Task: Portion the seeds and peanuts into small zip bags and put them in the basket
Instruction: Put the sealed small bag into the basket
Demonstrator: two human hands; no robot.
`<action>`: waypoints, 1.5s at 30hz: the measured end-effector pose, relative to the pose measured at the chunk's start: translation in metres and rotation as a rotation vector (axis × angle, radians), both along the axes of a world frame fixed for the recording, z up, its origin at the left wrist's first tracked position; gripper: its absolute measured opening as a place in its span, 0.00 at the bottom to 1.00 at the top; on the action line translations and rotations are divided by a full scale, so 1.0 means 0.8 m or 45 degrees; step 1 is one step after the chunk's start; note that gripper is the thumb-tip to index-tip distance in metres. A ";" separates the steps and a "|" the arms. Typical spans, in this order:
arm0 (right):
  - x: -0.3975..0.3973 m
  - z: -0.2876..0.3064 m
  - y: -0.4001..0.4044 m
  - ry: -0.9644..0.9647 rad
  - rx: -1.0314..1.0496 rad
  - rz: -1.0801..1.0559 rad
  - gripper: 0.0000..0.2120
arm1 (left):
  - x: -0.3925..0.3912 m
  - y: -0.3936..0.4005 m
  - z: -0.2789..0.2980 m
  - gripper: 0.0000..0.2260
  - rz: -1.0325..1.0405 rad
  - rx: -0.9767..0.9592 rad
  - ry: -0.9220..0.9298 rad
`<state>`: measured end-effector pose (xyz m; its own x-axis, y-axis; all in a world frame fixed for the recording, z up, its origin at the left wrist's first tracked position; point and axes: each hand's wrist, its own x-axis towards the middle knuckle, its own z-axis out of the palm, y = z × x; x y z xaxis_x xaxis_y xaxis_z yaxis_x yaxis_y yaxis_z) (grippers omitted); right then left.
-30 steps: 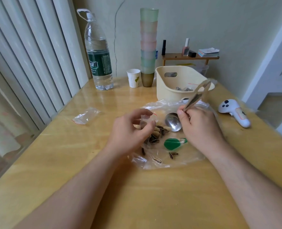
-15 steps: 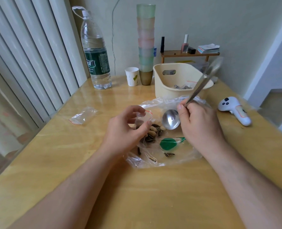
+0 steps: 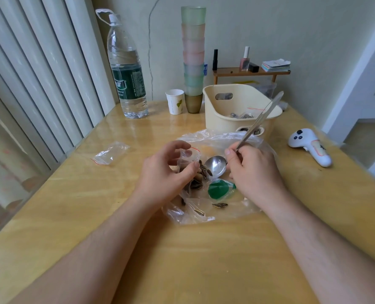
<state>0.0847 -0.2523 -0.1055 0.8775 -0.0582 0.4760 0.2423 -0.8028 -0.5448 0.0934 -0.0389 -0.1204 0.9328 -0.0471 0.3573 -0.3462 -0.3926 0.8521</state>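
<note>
A large clear plastic bag (image 3: 232,207) lies flat on the table with seeds and peanuts (image 3: 198,179) piled on it and a green patch (image 3: 218,189) showing through. My left hand (image 3: 166,178) pinches a small zip bag (image 3: 187,157) upright with its red-lined mouth held wide. My right hand (image 3: 254,172) grips the handle of a metal spoon (image 3: 215,165), whose bowl sits beside the pile just right of the small bag. The cream basket (image 3: 215,115) stands behind, with filled bags inside.
A spare small zip bag (image 3: 110,153) lies on the table (image 3: 182,260) to the left. At the back stand a water bottle (image 3: 127,71), a paper cup (image 3: 175,102) and a stack of coloured cups (image 3: 193,58). A white controller (image 3: 309,145) lies at right.
The spoon's handle has swung back down towards the right, and its bowl has lowered to the seeds. My left hand keeps hold of the small bag.
</note>
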 end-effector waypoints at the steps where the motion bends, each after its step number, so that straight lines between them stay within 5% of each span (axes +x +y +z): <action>1: -0.001 0.002 -0.001 -0.019 0.001 -0.010 0.15 | 0.000 0.000 0.000 0.16 0.002 -0.001 -0.002; 14: -0.024 0.034 -0.012 -0.050 0.295 -0.057 0.11 | 0.001 0.000 -0.005 0.25 -0.046 0.002 -0.021; 20: -0.038 0.055 -0.018 -0.245 0.377 -0.012 0.11 | 0.000 -0.006 -0.005 0.28 -0.038 0.145 -0.124; 29: -0.032 0.036 0.006 -0.660 0.015 0.283 0.11 | -0.002 -0.013 0.000 0.31 -0.027 0.138 -0.178; 42: -0.019 0.013 -0.002 -0.646 0.099 0.352 0.11 | 0.001 -0.006 -0.001 0.31 0.033 0.082 -0.095; 45: -0.028 0.012 -0.009 -0.582 -0.111 0.426 0.08 | 0.005 -0.004 -0.001 0.28 0.146 0.027 -0.067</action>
